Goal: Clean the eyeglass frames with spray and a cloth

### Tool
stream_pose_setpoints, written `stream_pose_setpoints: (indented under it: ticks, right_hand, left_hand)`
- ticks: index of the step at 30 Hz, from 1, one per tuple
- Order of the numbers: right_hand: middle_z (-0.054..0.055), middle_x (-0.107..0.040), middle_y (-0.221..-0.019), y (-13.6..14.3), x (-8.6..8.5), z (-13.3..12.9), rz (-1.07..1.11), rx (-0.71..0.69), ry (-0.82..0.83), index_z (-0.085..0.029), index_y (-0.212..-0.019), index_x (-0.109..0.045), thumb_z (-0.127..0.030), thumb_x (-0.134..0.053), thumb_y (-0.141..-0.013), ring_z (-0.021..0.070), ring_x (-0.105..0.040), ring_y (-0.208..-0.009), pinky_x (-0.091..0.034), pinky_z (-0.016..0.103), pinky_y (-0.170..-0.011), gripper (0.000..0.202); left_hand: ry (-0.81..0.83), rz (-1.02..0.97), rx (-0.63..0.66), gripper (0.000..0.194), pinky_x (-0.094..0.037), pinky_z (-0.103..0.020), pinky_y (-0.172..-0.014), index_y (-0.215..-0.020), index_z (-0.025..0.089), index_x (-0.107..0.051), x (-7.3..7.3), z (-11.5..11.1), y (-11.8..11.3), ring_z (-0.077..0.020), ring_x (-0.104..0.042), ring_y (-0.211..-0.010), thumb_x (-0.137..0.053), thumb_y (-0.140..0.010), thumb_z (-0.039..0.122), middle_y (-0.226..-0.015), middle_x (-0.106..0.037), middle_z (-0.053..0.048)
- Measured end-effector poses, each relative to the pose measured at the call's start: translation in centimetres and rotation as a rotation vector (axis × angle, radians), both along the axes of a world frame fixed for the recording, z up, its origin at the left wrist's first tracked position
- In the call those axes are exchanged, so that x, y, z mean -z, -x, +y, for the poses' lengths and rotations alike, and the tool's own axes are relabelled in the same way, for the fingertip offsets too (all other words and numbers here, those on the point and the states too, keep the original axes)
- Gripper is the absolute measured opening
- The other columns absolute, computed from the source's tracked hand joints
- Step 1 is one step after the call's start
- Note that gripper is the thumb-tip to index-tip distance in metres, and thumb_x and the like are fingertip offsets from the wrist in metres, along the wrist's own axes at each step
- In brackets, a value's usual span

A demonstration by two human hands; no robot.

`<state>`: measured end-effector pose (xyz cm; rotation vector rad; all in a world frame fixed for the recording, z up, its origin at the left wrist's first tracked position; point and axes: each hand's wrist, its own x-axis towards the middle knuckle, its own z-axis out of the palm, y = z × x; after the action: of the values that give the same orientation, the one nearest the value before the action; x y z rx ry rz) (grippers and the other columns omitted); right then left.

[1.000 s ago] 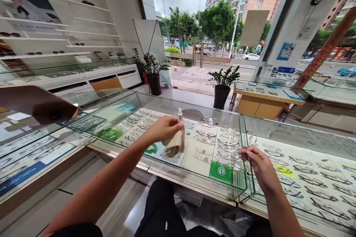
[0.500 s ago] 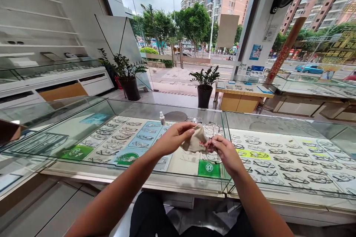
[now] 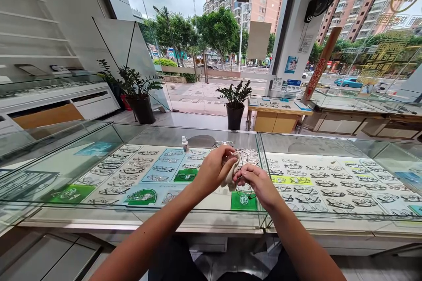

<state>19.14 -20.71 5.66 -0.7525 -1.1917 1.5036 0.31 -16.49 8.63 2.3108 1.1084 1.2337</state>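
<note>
My left hand (image 3: pixel 213 167) is closed on a beige cleaning cloth (image 3: pixel 228 181), thumb and fingers pinching it at the near lens side of a pair of thin-rimmed eyeglasses (image 3: pixel 248 196). The cloth is bunched and hides part of the frame. My right hand (image 3: pixel 260 184) grips the eyeglasses near their middle with thumb and fingertips, the lenses one above the other. Both hands are above the glass display case (image 3: pixel 204 221). Left of them, a small white spray bottle (image 3: pixel 185 144) stands upright on the glass.
Rows of spectacle frames (image 3: pixel 332 193) lie inside the case under the glass. Another pair of glasses (image 3: pixel 223 144) rests behind my hands. Beyond the case stand potted plants (image 3: pixel 235 112), a wooden display table (image 3: pixel 280 120) and a glass door.
My left hand has brought the cloth against the upper part of the eyeglasses, and the cloth, spread out before, is now folded in the fingers. The view has turned slightly right.
</note>
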Motion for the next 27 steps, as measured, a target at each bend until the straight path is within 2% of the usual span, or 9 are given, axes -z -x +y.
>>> stream_pose_setpoints:
  ticks: [3, 5, 7, 11, 14, 16, 18, 22, 27]
  right_hand:
    - [0.005, -0.075, -0.086, 0.3, 0.1, 0.1, 0.000, -0.002, -0.004, -0.021, -0.082, -0.072, -0.047, -0.077, -0.088, 0.0197, -0.061, -0.076, -0.044, 0.036, -0.077, 0.027]
    - [0.004, -0.075, -0.087, 0.4, 0.3, 0.2, -0.004, 0.001, -0.011, -0.021, -0.082, -0.072, -0.047, -0.076, -0.088, 0.0192, -0.061, -0.077, -0.044, 0.035, -0.078, 0.027]
    - [0.004, -0.075, -0.088, 0.4, 0.4, 0.3, -0.014, 0.007, -0.021, -0.021, -0.082, -0.071, -0.046, -0.076, -0.088, 0.0182, -0.061, -0.076, -0.046, 0.034, -0.078, 0.027]
    - [0.005, -0.074, -0.088, 0.4, 0.4, 0.3, -0.045, 0.018, -0.051, -0.019, -0.083, -0.070, -0.047, -0.075, -0.089, 0.0175, -0.062, -0.077, -0.048, 0.033, -0.078, 0.028]
    - [0.005, -0.074, -0.087, 0.3, 0.5, 0.4, -0.075, 0.025, -0.094, -0.019, -0.085, -0.070, -0.048, -0.074, -0.091, 0.0178, -0.062, -0.078, -0.049, 0.033, -0.078, 0.030]
    - [0.005, -0.073, -0.088, 0.2, 0.6, 0.5, -0.108, 0.028, -0.126, -0.019, -0.086, -0.070, -0.049, -0.072, -0.093, 0.0174, -0.060, -0.078, -0.047, 0.032, -0.077, 0.031]
    - [0.005, -0.072, -0.089, 0.1, 0.8, 0.8, -0.137, 0.027, -0.156, -0.019, -0.089, -0.071, -0.050, -0.071, -0.094, 0.0167, -0.058, -0.077, -0.045, 0.031, -0.074, 0.032]
    - [0.003, -0.067, -0.083, -0.1, 1.1, 1.3, -0.176, 0.021, -0.186, -0.018, -0.092, -0.072, -0.052, -0.069, -0.096, 0.0135, -0.048, -0.068, -0.037, 0.028, -0.064, 0.035]
    - [0.001, -0.065, -0.080, -0.1, 0.9, 2.0, -0.192, 0.022, -0.180, -0.018, -0.092, -0.072, -0.053, -0.068, -0.096, 0.0102, -0.040, -0.058, -0.032, 0.027, -0.055, 0.036]
  left_hand:
    - [-0.151, -0.001, -0.035, 0.013, -0.048, -0.034, -0.083, -0.107, 0.022, -0.062, 0.4, 0.1, 0.2, -0.0212, -0.063, -0.090, -0.059, -0.102, 0.034, -0.097, -0.069, -0.006]
    - [-0.268, 0.015, -0.095, 0.018, -0.046, -0.035, -0.084, -0.100, 0.021, -0.064, 0.3, 0.0, 0.3, -0.0225, -0.060, -0.091, -0.059, -0.102, 0.039, -0.096, -0.067, -0.007]
    - [-0.290, 0.065, -0.146, 0.027, -0.043, -0.034, -0.079, -0.091, 0.021, -0.065, 0.1, -0.2, 0.4, -0.0223, -0.059, -0.086, -0.059, -0.102, 0.044, -0.090, -0.066, -0.007]
    - [0.017, 0.177, -0.204, 0.034, -0.033, -0.030, -0.064, -0.086, 0.022, -0.063, -0.7, -1.0, 0.4, -0.0173, -0.055, -0.063, -0.056, -0.103, 0.051, -0.069, -0.064, 0.001]
    - [0.209, 0.196, -0.257, 0.044, -0.028, -0.030, -0.060, -0.078, 0.022, -0.060, -1.1, -1.1, 0.4, -0.0177, -0.054, -0.059, -0.055, -0.100, 0.060, -0.065, -0.064, 0.001]
    - [0.340, 0.168, -0.197, 0.051, -0.030, -0.030, -0.060, -0.072, 0.021, -0.058, -1.1, -0.7, 0.6, -0.0183, -0.056, -0.060, -0.053, -0.099, 0.064, -0.064, -0.065, 0.000]
    - [0.470, 0.092, -0.066, 0.052, -0.035, -0.029, -0.062, -0.072, 0.021, -0.061, -0.9, -0.1, 0.8, -0.0186, -0.060, -0.063, -0.053, -0.098, 0.065, -0.068, -0.067, 0.000]
    - [0.590, -0.111, 0.180, 0.053, -0.040, -0.028, -0.066, -0.072, 0.018, -0.061, 0.0, 1.2, 0.7, -0.0176, -0.056, -0.068, -0.058, -0.095, 0.066, -0.070, -0.062, -0.001]
    - [0.703, -0.533, 0.327, 0.049, -0.044, -0.027, -0.073, -0.083, 0.016, -0.065, 1.2, 1.6, -1.0, -0.0148, -0.051, -0.072, -0.069, -0.090, 0.064, -0.076, -0.061, -0.001]
